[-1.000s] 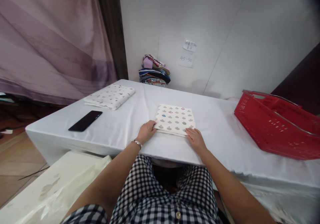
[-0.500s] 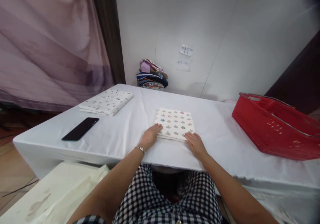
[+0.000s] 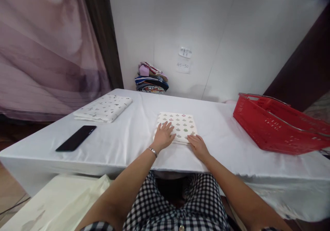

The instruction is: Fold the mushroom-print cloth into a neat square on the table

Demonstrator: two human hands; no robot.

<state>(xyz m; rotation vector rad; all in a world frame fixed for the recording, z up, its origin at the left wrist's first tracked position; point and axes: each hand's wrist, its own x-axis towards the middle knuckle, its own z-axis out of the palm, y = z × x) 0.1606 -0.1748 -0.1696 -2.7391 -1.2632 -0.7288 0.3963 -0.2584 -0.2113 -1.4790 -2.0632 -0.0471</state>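
Observation:
A folded white cloth (image 3: pixel 182 122) printed with small grey, red and green motifs lies flat on the white-covered table (image 3: pixel 134 134) in front of me. My left hand (image 3: pixel 164 136) rests on its left part, palm down with the fingers spread, covering some of the print. At the near right corner, my right hand (image 3: pixel 198 146) lies with its fingertips on the cloth's edge, fingers stretched out. Neither hand grips anything.
Another folded white cloth (image 3: pixel 104 108) with dark prints lies at the table's far left, with a black phone (image 3: pixel 76 138) nearer me. On the right stands a red basket (image 3: pixel 273 127). Several folded fabrics (image 3: pixel 151 77) are stacked behind the table, by the wall.
My left hand has moved from the cloth's left edge onto its top, and its fingers have spread. The right hand stays at the near right corner. The view has shifted slightly.

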